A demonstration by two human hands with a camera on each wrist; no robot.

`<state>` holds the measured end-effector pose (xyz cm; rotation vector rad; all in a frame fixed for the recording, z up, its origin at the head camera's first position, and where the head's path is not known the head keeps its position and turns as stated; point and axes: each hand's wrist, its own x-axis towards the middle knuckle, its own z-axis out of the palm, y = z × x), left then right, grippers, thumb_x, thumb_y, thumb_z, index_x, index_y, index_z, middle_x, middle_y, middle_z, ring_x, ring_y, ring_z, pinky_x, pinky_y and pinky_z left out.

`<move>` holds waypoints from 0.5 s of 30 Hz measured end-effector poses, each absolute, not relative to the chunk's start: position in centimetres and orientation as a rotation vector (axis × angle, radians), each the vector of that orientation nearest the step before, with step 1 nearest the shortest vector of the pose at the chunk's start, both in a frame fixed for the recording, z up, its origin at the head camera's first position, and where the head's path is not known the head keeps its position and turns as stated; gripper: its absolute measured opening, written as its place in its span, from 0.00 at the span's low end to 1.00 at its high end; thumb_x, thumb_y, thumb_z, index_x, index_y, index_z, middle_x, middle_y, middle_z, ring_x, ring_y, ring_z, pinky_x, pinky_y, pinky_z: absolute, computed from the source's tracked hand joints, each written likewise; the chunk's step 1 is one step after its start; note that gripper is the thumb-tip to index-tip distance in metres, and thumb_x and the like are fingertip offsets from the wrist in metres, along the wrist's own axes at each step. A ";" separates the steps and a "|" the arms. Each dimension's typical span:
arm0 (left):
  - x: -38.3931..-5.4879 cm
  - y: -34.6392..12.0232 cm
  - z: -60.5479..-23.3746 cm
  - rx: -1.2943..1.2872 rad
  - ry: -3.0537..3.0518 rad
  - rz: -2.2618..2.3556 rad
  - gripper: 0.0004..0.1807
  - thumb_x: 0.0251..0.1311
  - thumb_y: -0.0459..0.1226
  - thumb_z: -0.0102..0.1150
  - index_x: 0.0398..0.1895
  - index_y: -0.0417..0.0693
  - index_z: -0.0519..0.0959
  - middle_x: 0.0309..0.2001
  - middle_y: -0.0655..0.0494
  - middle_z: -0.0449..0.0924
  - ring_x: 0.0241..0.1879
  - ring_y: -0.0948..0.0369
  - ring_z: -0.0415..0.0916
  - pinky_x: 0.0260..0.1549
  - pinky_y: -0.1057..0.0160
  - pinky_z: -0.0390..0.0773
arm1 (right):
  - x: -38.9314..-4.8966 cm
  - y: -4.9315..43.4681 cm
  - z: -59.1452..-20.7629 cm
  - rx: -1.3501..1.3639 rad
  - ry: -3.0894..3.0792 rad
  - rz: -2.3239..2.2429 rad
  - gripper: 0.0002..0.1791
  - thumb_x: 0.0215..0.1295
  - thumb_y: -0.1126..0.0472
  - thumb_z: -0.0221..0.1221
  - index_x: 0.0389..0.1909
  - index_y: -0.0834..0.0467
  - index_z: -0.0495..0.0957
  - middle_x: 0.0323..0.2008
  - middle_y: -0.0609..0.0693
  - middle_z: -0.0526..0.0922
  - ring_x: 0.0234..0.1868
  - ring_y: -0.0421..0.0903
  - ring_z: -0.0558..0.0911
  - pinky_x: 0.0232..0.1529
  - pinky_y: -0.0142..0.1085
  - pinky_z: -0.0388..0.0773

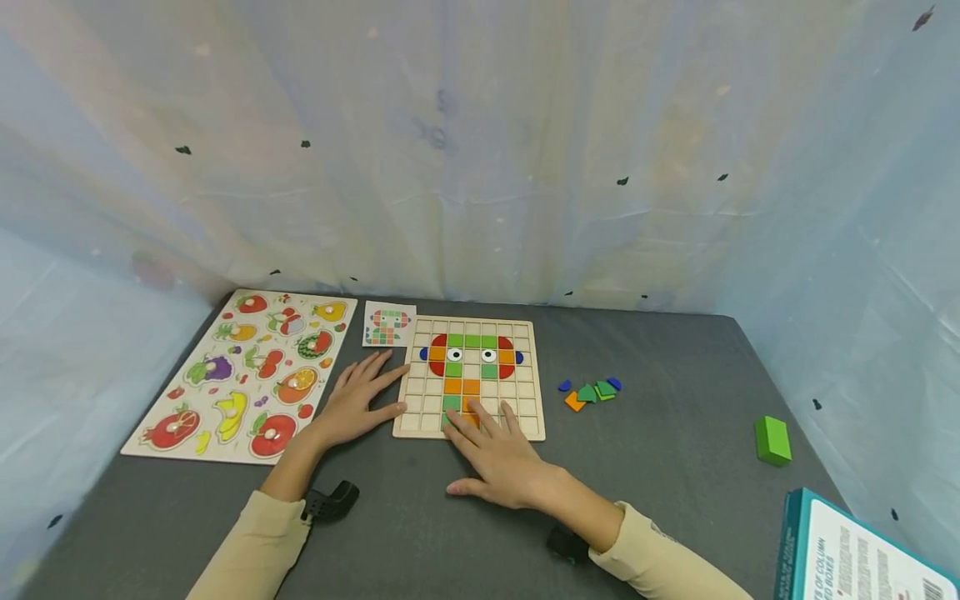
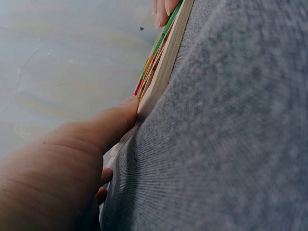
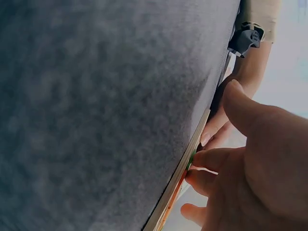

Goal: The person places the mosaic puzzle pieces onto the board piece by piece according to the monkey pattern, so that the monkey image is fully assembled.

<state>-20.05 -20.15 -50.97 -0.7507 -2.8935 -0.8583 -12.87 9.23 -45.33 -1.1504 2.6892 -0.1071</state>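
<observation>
A wooden grid board (image 1: 527,402) lies mid-table, with red, green, orange, blue and eye-patterned pieces forming a figure in its cells. At its left edge rests my left hand (image 1: 355,402), fingers spread and thumb extended. The left wrist view shows that thumb (image 2: 113,122) against the board's side. Over the lower rows is my right hand (image 1: 501,462), its fingertips on green and orange pieces (image 1: 470,386) near the front edge. In the right wrist view those fingers (image 3: 211,159) touch the board's surface. A small pattern card (image 1: 389,322) lies by the board's upper left corner.
Several loose blue, green and orange pieces (image 1: 587,393) lie right of the board. A fruit picture board (image 1: 251,392) covers the left side. Farther right are a green block (image 1: 772,440) and a teal-and-white box (image 1: 862,550). A pale curtain (image 1: 480,167) hangs behind the table.
</observation>
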 end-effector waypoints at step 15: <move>-20.2 -20.3 -50.9 -0.757 -2.916 -0.873 0.38 0.65 0.54 0.61 0.76 0.54 0.64 0.78 0.42 0.49 0.77 0.42 0.41 0.69 0.33 0.37 | -14.6 12.2 -44.5 -1.065 2.679 -0.585 0.38 0.72 0.44 0.57 0.76 0.57 0.60 0.78 0.56 0.52 0.78 0.61 0.45 0.70 0.67 0.41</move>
